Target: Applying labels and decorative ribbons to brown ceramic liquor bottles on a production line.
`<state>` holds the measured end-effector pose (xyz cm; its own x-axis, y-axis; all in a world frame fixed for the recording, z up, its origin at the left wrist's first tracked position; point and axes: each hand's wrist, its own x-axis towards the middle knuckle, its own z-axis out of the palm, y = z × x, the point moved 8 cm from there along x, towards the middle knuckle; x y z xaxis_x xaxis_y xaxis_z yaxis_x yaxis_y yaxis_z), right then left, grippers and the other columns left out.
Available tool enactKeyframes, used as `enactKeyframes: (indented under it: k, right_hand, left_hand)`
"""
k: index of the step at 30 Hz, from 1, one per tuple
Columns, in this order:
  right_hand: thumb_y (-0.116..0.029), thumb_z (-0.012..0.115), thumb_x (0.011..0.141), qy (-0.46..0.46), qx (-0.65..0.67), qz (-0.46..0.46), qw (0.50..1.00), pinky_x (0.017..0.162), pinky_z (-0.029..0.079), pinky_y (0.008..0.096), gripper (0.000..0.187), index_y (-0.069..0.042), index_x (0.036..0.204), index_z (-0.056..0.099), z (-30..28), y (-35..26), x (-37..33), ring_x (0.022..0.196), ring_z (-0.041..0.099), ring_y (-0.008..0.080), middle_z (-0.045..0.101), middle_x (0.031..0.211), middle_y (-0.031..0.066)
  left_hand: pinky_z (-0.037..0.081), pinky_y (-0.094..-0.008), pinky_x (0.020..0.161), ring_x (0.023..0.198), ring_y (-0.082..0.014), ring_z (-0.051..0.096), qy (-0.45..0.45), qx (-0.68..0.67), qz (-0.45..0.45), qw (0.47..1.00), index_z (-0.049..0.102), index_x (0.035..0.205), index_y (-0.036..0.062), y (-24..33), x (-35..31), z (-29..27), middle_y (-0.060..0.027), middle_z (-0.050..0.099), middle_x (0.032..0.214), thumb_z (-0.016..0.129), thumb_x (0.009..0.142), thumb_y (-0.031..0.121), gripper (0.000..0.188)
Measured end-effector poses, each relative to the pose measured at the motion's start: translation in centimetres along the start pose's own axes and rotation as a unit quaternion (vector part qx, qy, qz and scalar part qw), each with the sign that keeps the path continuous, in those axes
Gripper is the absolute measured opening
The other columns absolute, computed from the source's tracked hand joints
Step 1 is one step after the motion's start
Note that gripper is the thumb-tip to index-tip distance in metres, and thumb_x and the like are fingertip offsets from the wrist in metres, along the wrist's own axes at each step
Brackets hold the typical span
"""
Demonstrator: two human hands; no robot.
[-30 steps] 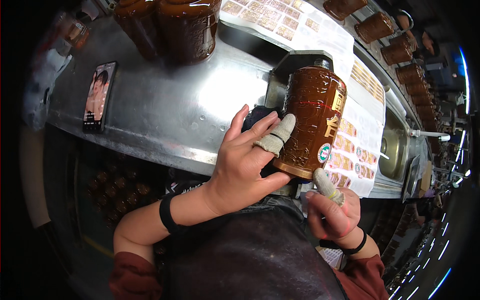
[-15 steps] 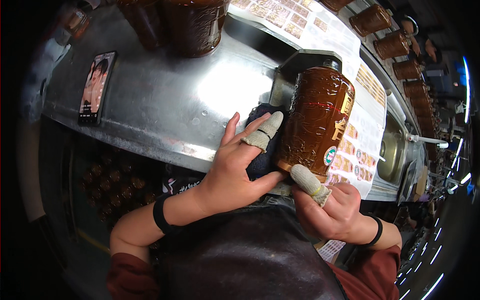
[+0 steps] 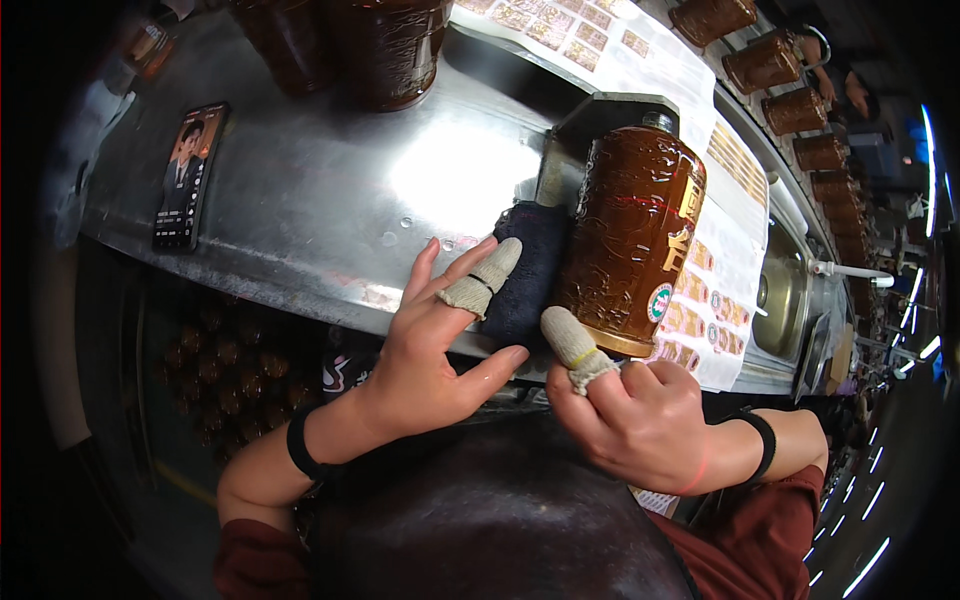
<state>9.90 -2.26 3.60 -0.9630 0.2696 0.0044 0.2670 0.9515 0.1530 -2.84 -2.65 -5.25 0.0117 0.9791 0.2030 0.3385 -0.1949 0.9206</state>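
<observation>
Your left hand [image 3: 425, 350] was spread left of the brown bottle [image 3: 620, 235]; your right hand [image 3: 640, 420] curled near its base, grip unclear.

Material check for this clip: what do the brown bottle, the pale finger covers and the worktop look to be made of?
Brown bottle: probably glass or glazed ceramic; glossy, embossed, with sharp highlights. The look leaves it open.
Pale finger covers: seemingly knitted fabric, matte, with a ribbed, frayed edge.
Worktop: likely stainless steel; grey, with a bright, blurry glare.
</observation>
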Motion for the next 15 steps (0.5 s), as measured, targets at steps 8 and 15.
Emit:
enactKeyframes:
  k: [8, 15]
  right_hand:
    - [-0.007, 0.075, 0.064, 0.162, 0.161, -0.046, 0.973, 0.043, 0.031, 0.0227, 0.026, -0.007, 0.090, 0.074, -2.3, 0.5, -3.7, 0.048, 0.042, 0.0068, 0.058, 0.073, 0.0007]
    - [0.003, 0.068, 0.064, 0.171, 0.183, 0.094, 0.964, 0.059, 0.055, 0.0299, 0.032, 0.002, 0.096, 0.072, -1.7, 2.8, -5.9, 0.066, 0.069, 0.0230, 0.073, 0.099, 0.0271]
  left_hand:
    - [0.018, -0.0591, 0.119, 0.138, -0.0368, 0.049, -0.016, 0.051, 0.021, 0.998, 0.060, 0.134, -0.0012, -0.6, -1.4, -0.3, -0.0208, 0.058, 0.140, 0.077, 0.078, 0.017, 0.061]
    - [0.013, -0.0641, 0.117, 0.140, -0.0400, 0.047, -0.053, 0.068, 0.102, 0.991, 0.063, 0.134, 0.0019, 2.8, -1.1, 1.3, -0.0214, 0.055, 0.144, 0.077, 0.079, 0.024, 0.061]
